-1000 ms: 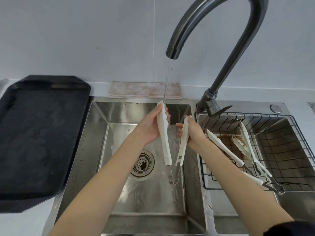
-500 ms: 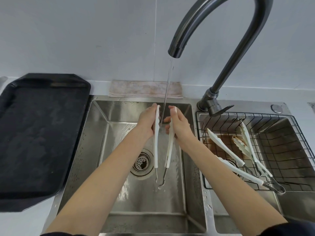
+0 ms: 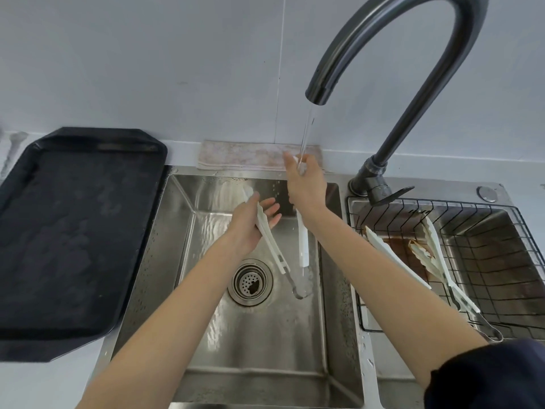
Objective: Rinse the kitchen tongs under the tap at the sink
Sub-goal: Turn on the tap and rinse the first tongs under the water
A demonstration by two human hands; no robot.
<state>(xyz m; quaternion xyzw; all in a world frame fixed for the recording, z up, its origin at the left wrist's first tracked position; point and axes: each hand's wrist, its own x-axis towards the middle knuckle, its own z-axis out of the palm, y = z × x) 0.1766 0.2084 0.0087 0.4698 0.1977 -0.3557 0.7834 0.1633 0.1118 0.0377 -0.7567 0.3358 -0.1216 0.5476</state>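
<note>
White kitchen tongs [image 3: 303, 249] with a metal hinge loop hang over the left sink basin [image 3: 253, 343], arms spread in a V and the hinge pointing down. My right hand [image 3: 306, 187] grips the top of the right arm, directly under the thin water stream from the dark curved tap [image 3: 392, 84]. My left hand [image 3: 250, 228] holds the left arm, fingers partly spread along it. Water runs down the right arm to the hinge.
A black tray [image 3: 70, 231] lies on the counter to the left. A cloth [image 3: 247, 156] sits behind the sink. The right basin holds a black wire rack [image 3: 501, 290] with more white tongs [image 3: 442, 261]. The drain strainer [image 3: 250, 281] is below my left hand.
The tong arms have been pulled apart. My right hand has risen toward the tap with its arm in the stream, and my left hand has dropped lower and to the left.
</note>
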